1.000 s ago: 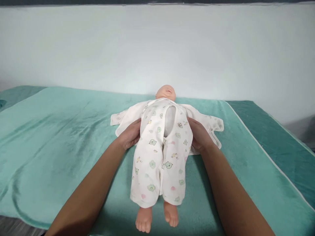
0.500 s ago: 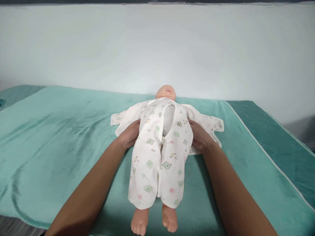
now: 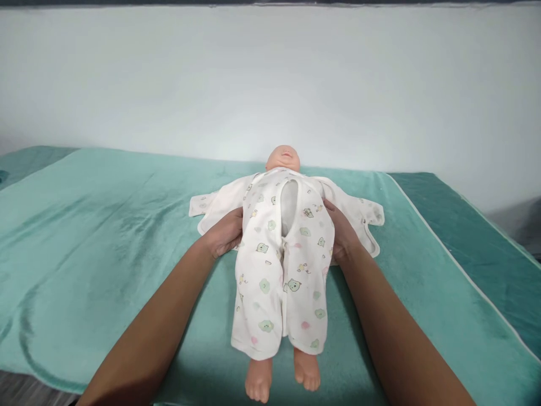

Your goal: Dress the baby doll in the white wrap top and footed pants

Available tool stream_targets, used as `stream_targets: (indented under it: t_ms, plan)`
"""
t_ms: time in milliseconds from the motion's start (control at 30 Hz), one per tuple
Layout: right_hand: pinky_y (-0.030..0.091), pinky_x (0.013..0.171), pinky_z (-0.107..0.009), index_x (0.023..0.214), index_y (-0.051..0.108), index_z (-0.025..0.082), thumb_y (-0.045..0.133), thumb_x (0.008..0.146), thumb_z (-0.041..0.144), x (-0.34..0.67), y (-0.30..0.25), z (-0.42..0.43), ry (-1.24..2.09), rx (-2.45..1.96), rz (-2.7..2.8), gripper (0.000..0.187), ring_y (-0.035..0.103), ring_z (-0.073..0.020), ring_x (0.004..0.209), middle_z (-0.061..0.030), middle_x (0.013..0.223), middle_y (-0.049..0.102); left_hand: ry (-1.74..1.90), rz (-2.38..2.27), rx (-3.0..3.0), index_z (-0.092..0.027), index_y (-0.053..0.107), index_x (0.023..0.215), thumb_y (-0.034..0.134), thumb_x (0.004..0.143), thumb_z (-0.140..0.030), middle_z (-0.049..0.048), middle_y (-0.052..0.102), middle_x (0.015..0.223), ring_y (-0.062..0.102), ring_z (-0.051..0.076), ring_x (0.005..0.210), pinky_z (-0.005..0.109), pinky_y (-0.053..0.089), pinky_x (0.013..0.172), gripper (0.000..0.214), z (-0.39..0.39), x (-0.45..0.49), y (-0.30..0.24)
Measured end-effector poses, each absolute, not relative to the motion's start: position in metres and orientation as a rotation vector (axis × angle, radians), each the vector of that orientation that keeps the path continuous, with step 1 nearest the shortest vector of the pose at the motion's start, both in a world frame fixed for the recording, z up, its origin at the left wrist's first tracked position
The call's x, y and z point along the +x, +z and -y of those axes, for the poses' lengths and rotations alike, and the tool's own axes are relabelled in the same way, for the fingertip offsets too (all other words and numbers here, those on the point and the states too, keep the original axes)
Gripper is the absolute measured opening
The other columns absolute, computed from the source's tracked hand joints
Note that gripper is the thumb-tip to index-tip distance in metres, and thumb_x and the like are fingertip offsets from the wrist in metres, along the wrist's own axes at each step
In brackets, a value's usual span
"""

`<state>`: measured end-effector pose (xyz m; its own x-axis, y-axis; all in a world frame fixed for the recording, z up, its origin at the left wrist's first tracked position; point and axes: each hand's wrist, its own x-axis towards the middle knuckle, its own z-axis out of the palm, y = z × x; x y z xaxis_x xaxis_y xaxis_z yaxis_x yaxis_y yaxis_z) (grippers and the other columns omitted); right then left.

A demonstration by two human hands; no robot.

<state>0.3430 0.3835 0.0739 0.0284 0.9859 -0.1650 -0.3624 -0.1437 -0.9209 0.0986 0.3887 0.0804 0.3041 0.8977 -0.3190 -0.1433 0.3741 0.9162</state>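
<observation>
I have my left hand [image 3: 227,231] and right hand [image 3: 343,234] against the open-crotch trousers [image 3: 257,268], flanking the baby doll [image 3: 283,158]; I cannot determine grip closure.

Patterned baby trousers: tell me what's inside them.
The trousers hold a doll's legs: its feet emerge from the leg ends, and pale material shows through the front opening. The legs above the feet are covered.

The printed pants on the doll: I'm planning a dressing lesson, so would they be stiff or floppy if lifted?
Probably floppy: the printed pants look like soft cloth, creased down the middle. The cloth seems thin, so they are likely light in themselves. Still, the doll is inside, its feet showing below, so lifting might bring its weight along.
</observation>
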Motion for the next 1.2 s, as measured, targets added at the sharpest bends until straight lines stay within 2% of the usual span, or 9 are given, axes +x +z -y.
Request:
stream_targets:
  t_ms: [100,233,333,500,667,833,1000,1200]
  plan:
    - [0.058,0.069,-0.034,0.096,0.071,0.027,0.081,0.068,0.027,0.3418,0.0771,-0.3811,1.441,-1.037,0.817,0.030,0.069,-0.0225,0.084,-0.0015,0.089,0.076,0.827,-1.016,0.943,-0.018,0.073,0.095,0.073,0.069,-0.009,0.0059,0.078,0.089,0.074,0.026,0.090,0.030,0.060,0.071,0.028,-0.3885,0.0984,0.0812]
    - [0.058,0.073,-0.034,0.092,0.068,0.028,0.083,0.066,0.026,0.3432,0.0774,-0.3814,1.478,-0.996,0.802,0.030,0.070,-0.0220,0.084,0.0001,0.092,0.076,0.824,-0.961,0.968,-0.019,0.073,0.100,0.077,0.073,-0.022,0.0067,0.078,0.097,0.073,0.028,0.096,0.034,0.062,0.078,0.027,-0.3866,0.0980,0.0834]
    - [0.057,0.071,-0.031,0.091,0.068,0.029,0.082,0.065,0.022,0.3444,0.0775,-0.3824,1.496,-0.994,0.792,0.031,0.069,-0.0193,0.081,0.0022,0.092,0.076,0.822,-0.963,0.960,-0.019,0.074,0.104,0.078,0.075,-0.026,0.0077,0.078,0.101,0.073,0.027,0.092,0.032,0.062,0.072,0.030,-0.3857,0.0976,0.0829]
    - [0.058,0.077,-0.035,0.097,0.069,0.029,0.081,0.065,0.026,0.3436,0.0784,-0.3829,1.529,-1.033,0.843,0.034,0.071,-0.0242,0.093,-0.0015,0.100,0.078,0.801,-0.999,0.968,-0.017,0.076,0.097,0.080,0.072,-0.026,0.0097,0.078,0.095,0.073,0.025,0.086,0.030,0.060,0.068,0.027,-0.3877,0.0958,0.0793]
    - [0.058,0.078,-0.037,0.098,0.070,0.028,0.082,0.067,0.033,0.3446,0.0791,-0.3817,1.488,-1.091,0.873,0.034,0.072,-0.0255,0.094,-0.0024,0.097,0.078,0.801,-0.988,0.960,-0.016,0.076,0.090,0.082,0.069,-0.022,0.0095,0.079,0.092,0.074,0.026,0.086,0.030,0.060,0.069,0.023,-0.3895,0.0951,0.0784]
    - [0.059,0.079,-0.037,0.096,0.073,0.029,0.082,0.069,0.040,0.3477,0.0806,-0.3809,1.571,-1.061,0.893,0.031,0.071,-0.0275,0.102,-0.0049,0.104,0.079,0.837,-0.933,0.981,-0.018,0.076,0.097,0.084,0.063,-0.016,0.0089,0.079,0.098,0.074,0.028,0.095,0.031,0.061,0.075,0.035,-0.3902,0.0920,0.0740]
    - [0.059,0.075,-0.034,0.093,0.074,0.027,0.082,0.070,0.039,0.3471,0.0791,-0.3809,1.533,-1.100,0.946,0.027,0.072,-0.0240,0.092,-0.0036,0.101,0.079,0.816,-0.982,1.033,-0.020,0.074,0.110,0.082,0.065,-0.016,0.0088,0.078,0.107,0.072,0.030,0.101,0.036,0.062,0.079,0.046,-0.3874,0.0900,0.0781]
    - [0.060,0.072,-0.035,0.097,0.076,0.026,0.083,0.069,0.035,0.3481,0.0781,-0.3821,1.538,-1.119,1.015,0.030,0.073,-0.0257,0.089,-0.0044,0.090,0.079,0.838,-1.028,1.090,-0.019,0.076,0.106,0.080,0.069,-0.020,0.0078,0.078,0.097,0.072,0.027,0.088,0.033,0.059,0.072,0.036,-0.3855,0.0912,0.0813]
